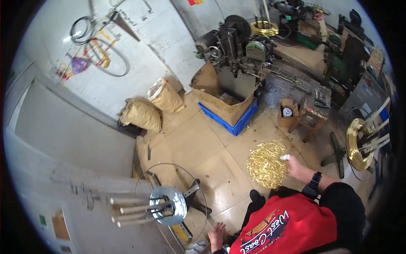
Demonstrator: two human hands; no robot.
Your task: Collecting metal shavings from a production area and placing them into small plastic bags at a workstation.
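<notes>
My right hand (295,165), with a white cover on its thumb and a dark watch at the wrist, is closed on the right edge of a round load of small gold-coloured metal pieces (265,164). The pieces are heaped above the tiled floor; whatever container lies under them is hidden. Low in the view, my left hand (217,233) hangs near my red shirt (292,224). Its fingers are apart and nothing is in them. Left of that hand stands a wire reel holder with a coil of silver wire (179,205) and several pale rods.
Ahead, a dark machine (230,51) stands behind a blue crate (237,126) lined with cardboard. Two stuffed sacks (144,115) lean by the left wall. A wooden stool (313,118) and small cardboard box (286,120) stand right. A gold wire coil (352,144) hangs at far right.
</notes>
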